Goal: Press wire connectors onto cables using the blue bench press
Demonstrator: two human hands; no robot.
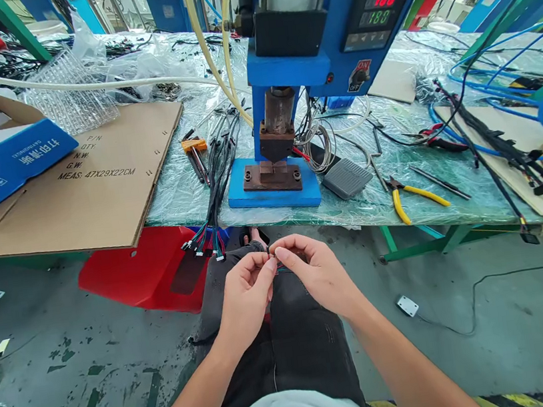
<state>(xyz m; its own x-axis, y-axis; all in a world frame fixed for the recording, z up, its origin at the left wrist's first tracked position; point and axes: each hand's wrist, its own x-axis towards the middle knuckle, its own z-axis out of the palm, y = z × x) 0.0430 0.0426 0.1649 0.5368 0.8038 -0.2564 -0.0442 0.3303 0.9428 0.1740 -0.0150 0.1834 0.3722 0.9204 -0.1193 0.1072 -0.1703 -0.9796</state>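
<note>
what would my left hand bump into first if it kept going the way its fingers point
Most likely the right hand: the left hand points up and rightward at it, and their fingertips meet on a small wire piece.

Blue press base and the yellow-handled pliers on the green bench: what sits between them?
A grey ribbed foot pedal lies between the blue press base and the yellow-handled pliers, resting on the bench's plastic sheet. This shows in the head view.
</note>
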